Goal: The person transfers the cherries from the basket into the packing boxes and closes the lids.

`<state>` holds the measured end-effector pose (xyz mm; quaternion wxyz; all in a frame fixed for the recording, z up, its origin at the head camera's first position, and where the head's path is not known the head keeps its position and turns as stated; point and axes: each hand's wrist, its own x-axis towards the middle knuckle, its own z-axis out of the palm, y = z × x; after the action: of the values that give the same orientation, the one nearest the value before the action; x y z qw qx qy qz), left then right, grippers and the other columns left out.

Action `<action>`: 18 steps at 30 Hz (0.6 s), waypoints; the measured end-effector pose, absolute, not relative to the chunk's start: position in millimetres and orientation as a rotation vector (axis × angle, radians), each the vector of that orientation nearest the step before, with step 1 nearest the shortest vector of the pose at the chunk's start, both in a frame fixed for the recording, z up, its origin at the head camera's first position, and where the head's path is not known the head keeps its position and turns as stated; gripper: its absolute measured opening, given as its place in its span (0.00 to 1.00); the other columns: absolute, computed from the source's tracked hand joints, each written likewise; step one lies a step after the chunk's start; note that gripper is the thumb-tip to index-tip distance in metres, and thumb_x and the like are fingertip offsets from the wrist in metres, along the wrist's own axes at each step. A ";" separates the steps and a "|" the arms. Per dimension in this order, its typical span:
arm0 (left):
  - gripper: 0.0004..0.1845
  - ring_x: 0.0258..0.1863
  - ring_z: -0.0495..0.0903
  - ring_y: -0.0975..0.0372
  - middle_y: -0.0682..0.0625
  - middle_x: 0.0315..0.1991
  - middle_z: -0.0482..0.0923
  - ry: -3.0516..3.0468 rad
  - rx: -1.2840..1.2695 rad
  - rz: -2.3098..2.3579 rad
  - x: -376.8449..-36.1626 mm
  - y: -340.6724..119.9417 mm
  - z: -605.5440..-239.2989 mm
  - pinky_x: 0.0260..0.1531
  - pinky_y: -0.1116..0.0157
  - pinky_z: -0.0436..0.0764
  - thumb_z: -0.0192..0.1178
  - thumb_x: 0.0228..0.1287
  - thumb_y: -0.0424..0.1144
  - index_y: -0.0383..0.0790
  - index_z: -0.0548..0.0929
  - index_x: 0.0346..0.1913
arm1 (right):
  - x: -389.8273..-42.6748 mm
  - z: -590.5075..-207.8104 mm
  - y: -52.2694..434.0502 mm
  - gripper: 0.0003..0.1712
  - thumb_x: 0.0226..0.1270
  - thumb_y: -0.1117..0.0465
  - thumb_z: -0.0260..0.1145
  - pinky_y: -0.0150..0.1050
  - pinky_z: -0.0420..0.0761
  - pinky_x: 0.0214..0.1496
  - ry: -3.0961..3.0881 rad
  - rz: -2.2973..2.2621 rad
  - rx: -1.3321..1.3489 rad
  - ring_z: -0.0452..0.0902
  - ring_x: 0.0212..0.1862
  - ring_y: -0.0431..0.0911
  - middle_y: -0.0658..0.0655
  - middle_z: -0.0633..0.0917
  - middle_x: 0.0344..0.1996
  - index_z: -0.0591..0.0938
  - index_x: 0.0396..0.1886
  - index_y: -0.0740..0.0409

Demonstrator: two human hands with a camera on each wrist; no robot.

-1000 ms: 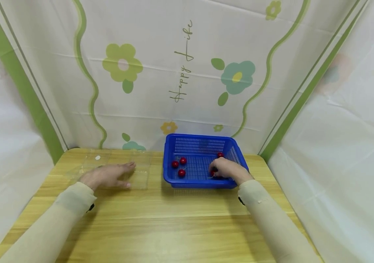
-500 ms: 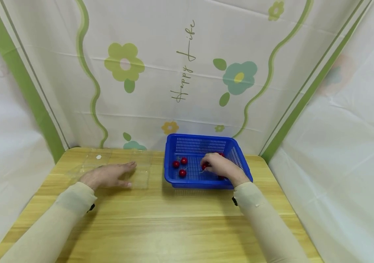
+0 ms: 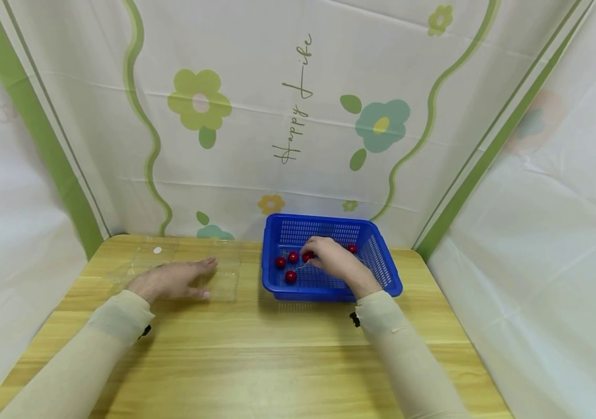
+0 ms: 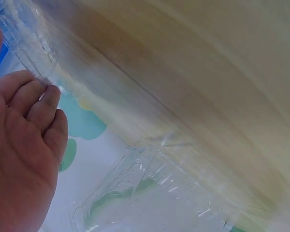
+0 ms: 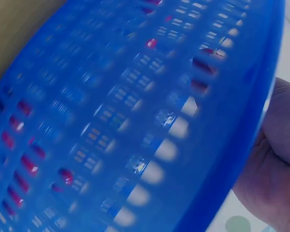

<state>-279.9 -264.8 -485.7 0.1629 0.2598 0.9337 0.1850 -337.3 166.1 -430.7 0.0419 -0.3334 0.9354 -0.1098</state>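
As before, right hand [image 3: 336,263] farther left in basket [image 3: 382,265]

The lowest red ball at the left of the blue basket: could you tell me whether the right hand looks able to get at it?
Probably yes. The right hand is already inside the blue basket, near the red ball. The basket is open-topped and nothing lies between them.
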 end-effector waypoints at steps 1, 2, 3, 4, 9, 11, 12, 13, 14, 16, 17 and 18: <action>0.51 0.92 0.64 0.30 0.33 0.96 0.54 2.664 0.741 0.528 -279.8 -264.9 -485.8 0.90 0.29 0.67 0.72 0.84 0.56 0.35 0.60 0.95 | -336.7 -430.2 162.8 0.16 0.84 0.68 0.76 0.51 0.94 0.72 2.863 -0.351 -1.020 0.92 0.67 0.56 0.60 0.93 0.64 0.93 0.66 0.61; 0.51 0.92 0.64 0.30 0.33 0.96 0.54 2.664 0.742 0.529 -279.8 -265.0 -486.0 0.90 0.28 0.67 0.72 0.84 0.56 0.35 0.60 0.95 | -336.1 -429.7 159.6 0.16 0.84 0.69 0.76 0.51 0.95 0.72 2.864 -0.364 -1.021 0.92 0.67 0.56 0.60 0.93 0.65 0.93 0.66 0.61; 0.51 0.92 0.64 0.30 0.33 0.96 0.54 2.664 0.742 0.529 -279.9 -265.1 -486.2 0.90 0.28 0.67 0.72 0.84 0.56 0.34 0.60 0.95 | -335.4 -429.2 156.4 0.17 0.84 0.69 0.76 0.51 0.95 0.72 2.866 -0.372 -1.022 0.92 0.67 0.56 0.60 0.93 0.65 0.93 0.66 0.61; 0.51 0.92 0.63 0.30 0.33 0.96 0.54 2.664 0.743 0.530 -280.1 -264.9 -486.3 0.91 0.29 0.67 0.72 0.85 0.56 0.34 0.60 0.95 | -334.8 -428.9 153.4 0.17 0.84 0.69 0.76 0.51 0.94 0.73 2.866 -0.382 -1.021 0.92 0.67 0.56 0.61 0.93 0.65 0.93 0.67 0.61; 0.51 0.92 0.62 0.30 0.32 0.96 0.54 2.659 0.738 0.532 -280.4 -264.2 -486.2 0.91 0.29 0.66 0.72 0.84 0.56 0.34 0.60 0.95 | -332.2 -427.8 139.3 0.17 0.84 0.68 0.76 0.50 0.94 0.72 2.878 -0.393 -1.055 0.91 0.67 0.54 0.59 0.93 0.65 0.93 0.67 0.60; 0.52 0.92 0.62 0.30 0.32 0.96 0.54 2.656 0.731 0.533 -280.3 -264.0 -486.0 0.91 0.29 0.66 0.72 0.84 0.56 0.34 0.59 0.95 | -331.0 -426.7 133.2 0.17 0.85 0.67 0.76 0.49 0.94 0.73 2.880 -0.407 -1.068 0.91 0.68 0.54 0.59 0.93 0.66 0.93 0.67 0.59; 0.52 0.92 0.62 0.29 0.32 0.96 0.53 2.655 0.728 0.535 -280.0 -263.9 -485.6 0.91 0.29 0.66 0.72 0.84 0.56 0.34 0.59 0.95 | -330.1 -425.7 129.9 0.17 0.85 0.67 0.75 0.49 0.94 0.73 2.878 -0.425 -1.071 0.91 0.69 0.55 0.59 0.92 0.67 0.93 0.68 0.59; 0.52 0.92 0.62 0.29 0.32 0.96 0.53 2.655 0.727 0.536 -279.8 -263.7 -485.3 0.91 0.28 0.66 0.72 0.84 0.56 0.34 0.59 0.95 | -329.1 -424.4 126.2 0.17 0.85 0.67 0.75 0.49 0.94 0.74 2.876 -0.435 -1.076 0.91 0.70 0.55 0.60 0.92 0.68 0.93 0.68 0.60; 0.52 0.92 0.62 0.29 0.32 0.96 0.53 2.655 0.726 0.536 -279.6 -263.6 -485.1 0.91 0.28 0.66 0.72 0.84 0.56 0.34 0.59 0.95 | -328.3 -423.2 122.5 0.17 0.86 0.67 0.74 0.49 0.93 0.74 2.875 -0.442 -1.083 0.91 0.70 0.56 0.60 0.92 0.68 0.92 0.69 0.60; 0.52 0.92 0.62 0.29 0.32 0.96 0.53 2.656 0.728 0.535 -279.3 -263.3 -484.6 0.91 0.28 0.66 0.72 0.84 0.56 0.33 0.59 0.95 | -326.3 -420.9 115.1 0.18 0.87 0.67 0.74 0.49 0.93 0.74 2.873 -0.461 -1.094 0.91 0.71 0.56 0.61 0.91 0.69 0.92 0.70 0.61; 0.52 0.92 0.62 0.29 0.32 0.96 0.53 2.657 0.729 0.534 -279.0 -263.2 -484.3 0.91 0.28 0.66 0.72 0.84 0.56 0.33 0.59 0.95 | -325.4 -420.1 111.6 0.18 0.87 0.67 0.73 0.49 0.93 0.74 2.871 -0.466 -1.104 0.91 0.71 0.56 0.61 0.91 0.69 0.91 0.70 0.61; 0.52 0.92 0.62 0.29 0.32 0.96 0.53 2.657 0.729 0.534 -278.8 -263.0 -484.0 0.91 0.28 0.66 0.72 0.84 0.56 0.33 0.59 0.95 | -324.6 -419.3 108.1 0.18 0.88 0.66 0.73 0.49 0.93 0.74 2.869 -0.468 -1.113 0.91 0.70 0.56 0.61 0.91 0.69 0.91 0.71 0.61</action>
<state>-278.8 -263.0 -484.0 0.1670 0.2561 0.9334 0.1877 -324.6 108.1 -419.3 0.0145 -0.3575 0.9216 -0.1504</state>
